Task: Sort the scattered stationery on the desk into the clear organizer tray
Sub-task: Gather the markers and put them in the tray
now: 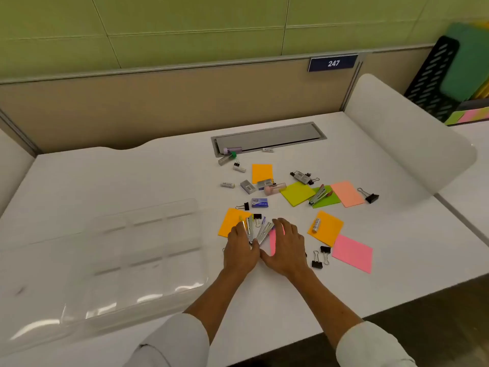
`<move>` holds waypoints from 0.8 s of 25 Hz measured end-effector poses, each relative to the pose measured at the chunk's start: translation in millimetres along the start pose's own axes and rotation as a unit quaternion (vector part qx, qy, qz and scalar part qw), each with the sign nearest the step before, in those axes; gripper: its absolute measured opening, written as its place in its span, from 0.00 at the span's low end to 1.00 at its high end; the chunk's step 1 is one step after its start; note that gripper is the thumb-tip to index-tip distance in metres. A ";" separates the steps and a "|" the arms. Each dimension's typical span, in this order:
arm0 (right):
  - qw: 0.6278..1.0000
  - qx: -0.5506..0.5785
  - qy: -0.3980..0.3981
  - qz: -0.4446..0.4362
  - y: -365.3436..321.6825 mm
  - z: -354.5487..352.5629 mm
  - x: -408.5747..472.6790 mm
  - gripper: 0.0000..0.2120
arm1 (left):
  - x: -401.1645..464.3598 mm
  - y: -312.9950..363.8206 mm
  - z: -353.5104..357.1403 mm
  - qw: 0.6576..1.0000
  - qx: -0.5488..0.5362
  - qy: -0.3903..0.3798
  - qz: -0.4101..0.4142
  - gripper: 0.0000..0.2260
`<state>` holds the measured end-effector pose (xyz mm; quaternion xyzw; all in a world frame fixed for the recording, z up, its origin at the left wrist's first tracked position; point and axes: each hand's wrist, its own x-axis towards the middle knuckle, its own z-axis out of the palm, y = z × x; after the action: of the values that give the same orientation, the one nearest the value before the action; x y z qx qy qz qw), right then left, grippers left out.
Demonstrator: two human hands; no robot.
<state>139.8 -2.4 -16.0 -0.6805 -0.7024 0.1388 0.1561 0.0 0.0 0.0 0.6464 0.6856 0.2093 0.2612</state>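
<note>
On the left of the white worktop sits the clear plastic organizer tray, its shallow compartments showing nothing inside. Just right of it, the left hand lies palm down, fingers spread over the near ends of two silver staplers that fan out across an orange square sticky note; whether the fingers actually grip them, I cannot tell. The right hand lies flat and released beside it, thumbs nearly touching, covering part of a pink sticky note. Behind the hands are a small blue staple box and grey staple boxes (labels too small to read). Farther right lie a yellow-green sticky note, a third stapler on a green note, a salmon note, and a black binder clip. Nearer the front edge, a white glue stick rests on another orange note, with two black binder clips beside a larger pink sheet.
</note>
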 end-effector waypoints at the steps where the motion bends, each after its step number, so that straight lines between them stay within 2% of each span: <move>1: 1.000 0.004 -0.013 0.003 0.5 2.5 6.0 0.47 | 7.4 -0.1 1.2 1.000 0.005 0.003 -0.015 0.24; 8: 0.999 0.035 -0.030 0.013 3.5 7.4 24.0 0.48 | 46.2 5.4 5.5 0.995 0.062 -0.031 -0.069 0.26; 12: 0.998 0.063 -0.028 -0.004 9.7 12.1 34.5 0.46 | 59.3 7.5 5.7 0.993 0.054 -0.022 -0.107 0.21; 15: 0.993 0.110 -0.031 -0.018 13.0 10.2 38.2 0.45 | 61.2 6.5 5.4 0.991 0.025 0.002 -0.133 0.15; 18: 0.984 0.170 -0.009 -0.044 18.3 4.6 38.9 0.40 | 59.3 6.7 2.0 0.989 -0.019 0.023 -0.147 0.19; 20: 0.972 0.226 0.022 -0.056 24.0 -3.5 39.7 0.38 | 60.2 9.1 -5.4 0.977 -0.123 0.026 -0.171 0.15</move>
<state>162.1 38.0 -21.4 -0.5900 -0.6860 0.2700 0.3291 2.0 61.0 4.6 0.4771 0.7616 0.2610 0.3524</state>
